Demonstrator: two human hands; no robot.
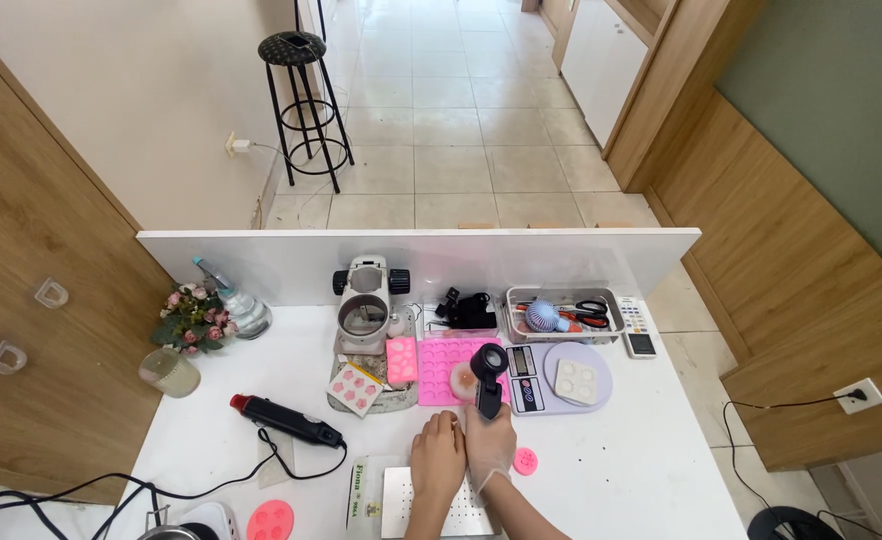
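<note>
My right hand, in a thin clear glove, is shut on a black handheld tool with a round lens-like head, held upright over the near edge of a pink silicone mould. My left hand rests knuckles up right beside it, fingers curled toward the mould; whether it holds anything is hidden. Both hands sit just beyond a white perforated plate. A small pink round piece lies to the right of my right hand.
A digital scale with a lilac pan holds a white mould. A white magnifier-like device, a black heat tool, a tray with scissors, flowers, a jar and cables share the white table.
</note>
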